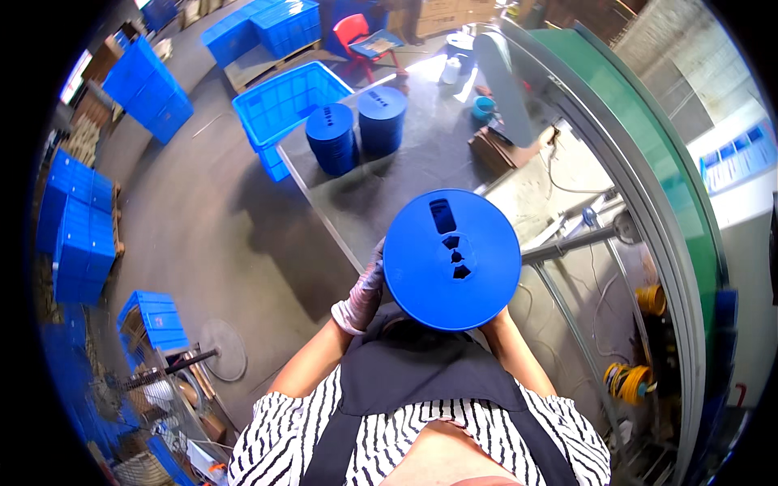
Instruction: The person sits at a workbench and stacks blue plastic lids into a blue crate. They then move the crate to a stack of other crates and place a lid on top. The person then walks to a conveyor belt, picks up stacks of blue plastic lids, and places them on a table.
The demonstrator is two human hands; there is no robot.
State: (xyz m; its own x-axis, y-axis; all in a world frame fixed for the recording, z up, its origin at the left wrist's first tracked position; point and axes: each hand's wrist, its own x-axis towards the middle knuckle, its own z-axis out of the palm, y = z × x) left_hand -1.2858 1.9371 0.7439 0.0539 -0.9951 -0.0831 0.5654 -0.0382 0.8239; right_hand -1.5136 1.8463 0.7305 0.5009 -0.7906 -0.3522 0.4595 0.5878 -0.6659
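Observation:
In front of my chest is a round blue plastic reel, its flat face turned up. A long slot and several small cut-outs surround its centre hole. My left hand, in a pale glove, is closed on the reel's left edge, its fingertips partly hidden. Only the wrist of my right hand shows below the right edge; the reel covers its fingers. Whether more reels lie beneath this one I cannot tell. Past it, two stacks of similar blue reels, a left stack and a right stack, stand on the table's far left corner.
The grey table borders a green conveyor at right. Beside the table's far left corner is a blue crate. A cardboard piece, a teal cup and a white bottle sit on the table. A red chair stands beyond.

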